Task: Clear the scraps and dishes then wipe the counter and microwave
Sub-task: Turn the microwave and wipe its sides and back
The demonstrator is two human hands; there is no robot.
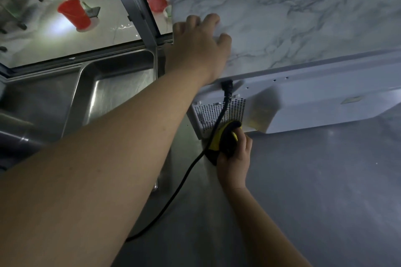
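Your left hand (201,50) lies flat, fingers spread, on the marble-patterned top of the microwave (282,28), right at its near left corner: an open grip, pressing down and holding nothing. Your right hand (235,158) is lower, at the foot of the microwave's white back panel, its grip wrapped round a yellow and black cloth (225,138) bunched in the fingers. The cloth touches the grey tabletop (325,180) just below the perforated vent grille (217,112). A black power cord (184,178) plugs into the back panel above the grille, runs down past the cloth and trails across the tabletop toward you. To the left, the steel sink (104,89) sits beside the microwave, at the tabletop's left end. Beyond the window frame (138,6) a red bucket (74,14) shows.
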